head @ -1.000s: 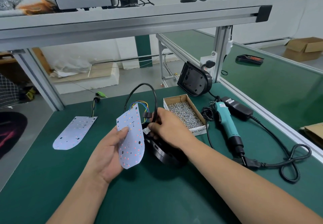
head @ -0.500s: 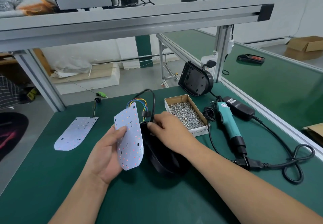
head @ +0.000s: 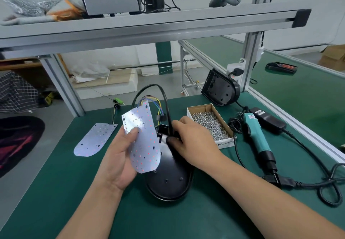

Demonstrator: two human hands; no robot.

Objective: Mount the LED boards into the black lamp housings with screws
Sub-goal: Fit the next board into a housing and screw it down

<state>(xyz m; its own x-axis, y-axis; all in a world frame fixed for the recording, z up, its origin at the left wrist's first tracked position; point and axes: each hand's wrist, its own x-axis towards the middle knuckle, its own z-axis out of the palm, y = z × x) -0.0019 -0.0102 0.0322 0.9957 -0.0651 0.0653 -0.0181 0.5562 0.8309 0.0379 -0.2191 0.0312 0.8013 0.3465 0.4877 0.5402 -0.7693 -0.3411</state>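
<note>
My left hand point(head: 119, 156) holds a white LED board point(head: 143, 138) upright by its left edge, thumb on its face. Coloured wires and a black cable point(head: 164, 104) loop from the board's top. Beneath it a black lamp housing point(head: 168, 179) lies flat on the green table. My right hand point(head: 190, 139) rests on the housing's far end, fingers curled round the cable where it enters. A second LED board point(head: 93, 139) lies flat to the left. A second housing point(head: 220, 89) leans upright at the back. A cardboard box of screws point(head: 211, 124) sits to the right.
A teal electric screwdriver point(head: 257, 138) with its black power brick point(head: 268, 121) and coiled cord point(head: 328, 184) lies at the right. An aluminium frame post point(head: 250, 61) and overhead shelf point(head: 149, 27) bound the back. The table's left edge drops to the floor.
The housing has dropped from tilted to lying flat on the table. My right hand moved down with it along the cable. The board in my left hand stayed about where it was.
</note>
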